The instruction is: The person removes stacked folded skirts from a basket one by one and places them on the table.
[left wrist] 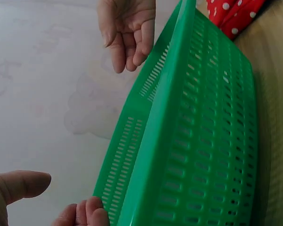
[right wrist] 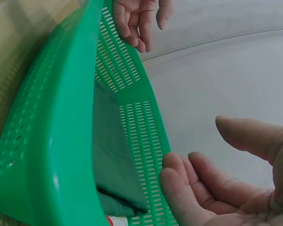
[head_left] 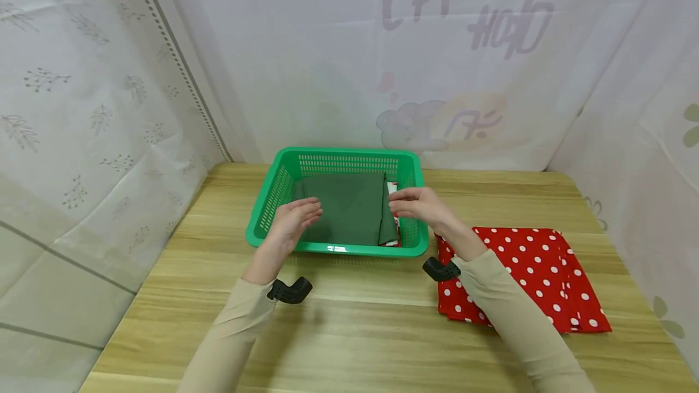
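A green plastic basket [head_left: 338,250] with slotted walls stands at the back of the table. Inside it lies a folded dark green cloth [head_left: 344,208], spread over most of the bottom. Red and white fabric [head_left: 397,232] peeks out beside it at the basket's right end. My left hand [head_left: 292,220] hovers over the basket's front left part, fingers loosely bent and holding nothing. Over the right end hangs my right hand [head_left: 423,205], thumb apart from the fingers in the right wrist view, also with nothing in it.
A folded red cloth with white dots [head_left: 524,278] lies on the wooden table [head_left: 349,332], to the right of the basket and partly under my right forearm. White printed curtains [head_left: 306,65] close off the back and both sides. A black wrist mount [head_left: 292,290] sits on each sleeve.
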### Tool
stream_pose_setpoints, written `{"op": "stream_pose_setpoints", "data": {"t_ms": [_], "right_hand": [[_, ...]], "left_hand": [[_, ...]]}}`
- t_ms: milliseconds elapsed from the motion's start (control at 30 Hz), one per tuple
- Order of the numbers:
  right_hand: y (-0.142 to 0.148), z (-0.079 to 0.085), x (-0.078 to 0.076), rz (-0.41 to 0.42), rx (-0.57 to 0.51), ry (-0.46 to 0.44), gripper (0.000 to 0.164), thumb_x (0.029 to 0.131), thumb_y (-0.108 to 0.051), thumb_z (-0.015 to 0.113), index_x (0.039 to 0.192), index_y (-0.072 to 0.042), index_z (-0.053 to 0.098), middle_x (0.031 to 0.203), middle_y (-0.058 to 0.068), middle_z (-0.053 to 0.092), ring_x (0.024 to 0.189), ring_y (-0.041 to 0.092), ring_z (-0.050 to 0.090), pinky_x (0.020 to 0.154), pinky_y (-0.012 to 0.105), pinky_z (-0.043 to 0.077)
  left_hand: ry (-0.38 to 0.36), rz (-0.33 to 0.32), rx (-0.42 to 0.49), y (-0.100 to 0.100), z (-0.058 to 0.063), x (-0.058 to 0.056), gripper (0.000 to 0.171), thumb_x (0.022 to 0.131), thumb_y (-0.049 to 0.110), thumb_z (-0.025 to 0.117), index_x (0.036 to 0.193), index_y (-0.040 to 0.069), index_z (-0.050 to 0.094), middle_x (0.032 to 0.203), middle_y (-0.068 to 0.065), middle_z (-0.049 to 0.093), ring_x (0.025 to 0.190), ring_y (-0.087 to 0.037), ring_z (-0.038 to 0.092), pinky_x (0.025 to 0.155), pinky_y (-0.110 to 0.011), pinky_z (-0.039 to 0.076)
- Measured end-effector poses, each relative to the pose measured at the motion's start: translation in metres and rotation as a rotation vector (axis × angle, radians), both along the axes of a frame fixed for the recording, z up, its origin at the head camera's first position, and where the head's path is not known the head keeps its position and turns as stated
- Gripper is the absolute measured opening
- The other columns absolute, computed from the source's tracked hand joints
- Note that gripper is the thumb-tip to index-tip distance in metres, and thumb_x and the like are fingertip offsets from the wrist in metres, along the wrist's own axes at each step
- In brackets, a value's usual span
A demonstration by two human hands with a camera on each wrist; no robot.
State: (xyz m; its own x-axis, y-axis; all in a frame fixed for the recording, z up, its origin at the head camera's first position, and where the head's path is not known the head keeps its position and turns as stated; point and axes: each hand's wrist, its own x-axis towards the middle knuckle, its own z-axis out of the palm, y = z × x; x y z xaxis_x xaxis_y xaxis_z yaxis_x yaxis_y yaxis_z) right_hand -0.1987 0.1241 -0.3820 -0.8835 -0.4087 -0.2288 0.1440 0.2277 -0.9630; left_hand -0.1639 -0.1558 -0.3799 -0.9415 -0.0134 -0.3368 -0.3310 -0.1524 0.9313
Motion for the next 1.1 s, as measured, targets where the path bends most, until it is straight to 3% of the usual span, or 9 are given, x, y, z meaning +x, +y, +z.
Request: {"op": "stream_pose_setpoints", "data": {"t_ms": [167,267,400,567,767,967,1100], "right_hand": [[-0.008,-0.001,-0.006,-0.01,0.009,-0.039,0.048,0.094,-0.011,0.056,0.134,0.01,0.042,0.133,0.027,0.047,0.122,0.039,0.047,0.101,0.041,0.04],[-0.012,-0.003,-0.01,-0.009,0.007,-0.061,0.049,0.095,-0.012,0.054,0.136,0.011,0.039,0.136,0.027,0.044,0.124,0.038,0.044,0.102,0.041,0.039],[-0.016,-0.004,-0.016,-0.011,0.021,-0.09,0.051,0.096,-0.013,0.053,0.138,0.01,0.036,0.139,0.026,0.04,0.127,0.037,0.041,0.105,0.043,0.035],[-0.018,-0.005,-0.023,-0.017,0.063,-0.122,0.054,0.096,-0.016,0.053,0.14,0.008,0.033,0.141,0.024,0.038,0.129,0.035,0.039,0.106,0.042,0.034],[-0.019,-0.005,-0.029,-0.003,0.122,-0.154,0.056,0.096,-0.019,0.053,0.142,0.006,0.031,0.141,0.024,0.038,0.13,0.034,0.039,0.106,0.041,0.034],[-0.024,-0.002,-0.033,0.01,0.141,-0.187,0.059,0.097,-0.02,0.051,0.143,0.007,0.026,0.143,0.024,0.035,0.13,0.035,0.038,0.105,0.04,0.035],[-0.028,-0.001,-0.037,0.008,0.124,-0.212,0.061,0.097,-0.019,0.05,0.144,0.007,0.022,0.144,0.025,0.033,0.13,0.036,0.037,0.105,0.04,0.035]], "left_hand": [[-0.036,-0.01,-0.032,-0.01,-0.001,-0.008,0.047,0.094,0.003,0.05,0.136,-0.013,0.036,0.141,-0.026,0.037,0.086,-0.007,0.058,0.106,-0.038,0.034],[-0.061,-0.028,-0.052,-0.014,-0.002,-0.013,0.047,0.095,0.004,0.048,0.137,-0.013,0.035,0.143,-0.024,0.034,0.106,-0.02,0.054,0.107,-0.037,0.033],[-0.097,-0.032,-0.101,-0.018,-0.004,-0.022,0.048,0.096,0.007,0.049,0.137,-0.012,0.035,0.143,-0.023,0.035,0.128,-0.034,0.039,0.107,-0.037,0.033],[-0.149,-0.033,-0.246,-0.022,-0.003,-0.035,0.052,0.096,0.014,0.05,0.139,-0.009,0.033,0.143,-0.021,0.036,0.128,-0.033,0.04,0.105,-0.037,0.035],[-0.228,-0.085,-0.404,-0.027,-0.003,-0.046,0.068,0.096,0.021,0.049,0.147,-0.005,0.012,0.148,-0.021,0.028,0.128,-0.033,0.038,0.107,-0.04,0.032],[-0.279,-0.142,-0.485,-0.03,-0.003,-0.055,0.074,0.097,0.021,0.046,0.147,-0.004,-0.002,0.152,-0.022,0.006,0.134,-0.04,0.026,0.109,-0.043,0.028],[-0.298,-0.207,-0.505,-0.032,-0.003,-0.058,0.072,0.097,0.019,0.045,0.146,-0.005,-0.002,0.152,-0.023,0.004,0.136,-0.041,0.021,0.11,-0.044,0.026]]}}
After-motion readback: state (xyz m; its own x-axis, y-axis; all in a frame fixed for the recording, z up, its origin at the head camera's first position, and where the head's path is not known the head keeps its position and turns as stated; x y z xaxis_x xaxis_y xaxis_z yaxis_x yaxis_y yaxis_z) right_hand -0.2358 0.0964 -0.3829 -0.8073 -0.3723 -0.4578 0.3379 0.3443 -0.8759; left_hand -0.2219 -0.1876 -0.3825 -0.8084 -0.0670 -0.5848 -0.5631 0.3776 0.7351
